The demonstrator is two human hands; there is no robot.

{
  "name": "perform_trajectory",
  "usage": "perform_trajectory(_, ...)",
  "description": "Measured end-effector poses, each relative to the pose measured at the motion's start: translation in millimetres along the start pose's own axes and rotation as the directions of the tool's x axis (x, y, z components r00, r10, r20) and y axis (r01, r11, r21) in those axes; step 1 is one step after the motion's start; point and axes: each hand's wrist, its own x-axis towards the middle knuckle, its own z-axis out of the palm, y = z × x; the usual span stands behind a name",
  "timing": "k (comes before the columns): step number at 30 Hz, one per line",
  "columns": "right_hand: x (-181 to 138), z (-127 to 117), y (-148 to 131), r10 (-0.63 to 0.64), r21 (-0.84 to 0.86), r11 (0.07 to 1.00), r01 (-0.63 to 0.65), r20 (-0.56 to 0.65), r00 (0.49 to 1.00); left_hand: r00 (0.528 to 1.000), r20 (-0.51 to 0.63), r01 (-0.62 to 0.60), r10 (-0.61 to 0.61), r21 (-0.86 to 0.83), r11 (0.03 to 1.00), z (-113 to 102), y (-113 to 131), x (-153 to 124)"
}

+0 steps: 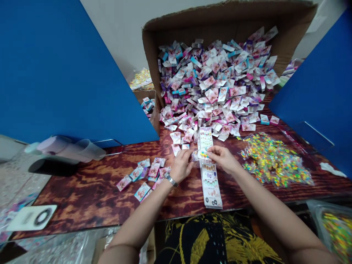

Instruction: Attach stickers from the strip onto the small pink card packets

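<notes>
Right hand [222,157]: I pinch the clear packet [202,154], probably steadying it.
Left hand [181,167]: curled at its other end; grip I can't tell.
Clear packet: above the printed strip [211,189].
Packet pile [275,161]: rightward, likely for reach.

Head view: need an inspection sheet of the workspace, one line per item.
Surface: table, dark red-brown streaked pattern.
Things: printed strip under the hands; small packet above it; heaped cartons spilling from the cardboard box; carton group at left; packet pile at right.
Clutter: plastic cups on their sides; white scrap near the right edge.
Hands: right hand pinches the small packet; left hand at its other end, grip unclear.
Cables: nothing seen.
Surroundings: blue panels either side.
</notes>
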Motion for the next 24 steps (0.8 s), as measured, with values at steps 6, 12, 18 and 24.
perform_trajectory(6,-15.9,-0.8,-32.7,-0.188,-0.496,0.851,0.172,0.017,0.982,0.998,-0.038,-0.036,0.045,0.211,0.977,-4.4,21.2,-0.8)
perform_trajectory(12,-20.9,0.8,-37.0,-0.182,-0.359,0.912,0.197,0.076,0.980,0.999,0.020,-0.046,0.043,0.241,0.970,-1.9,26.4,1.6)
perform_trajectory(18,-14.9,-9.8,-18.3,-0.064,-0.077,0.994,0.077,0.162,0.985,0.999,0.035,-0.036,0.032,0.111,0.993,-2.2,28.0,2.1)
perform_trajectory(24,-19.9,-2.2,-19.7,-0.082,-0.142,0.985,0.100,0.124,0.989,0.996,0.035,-0.083,0.076,0.246,0.966,0.0,37.7,5.2)
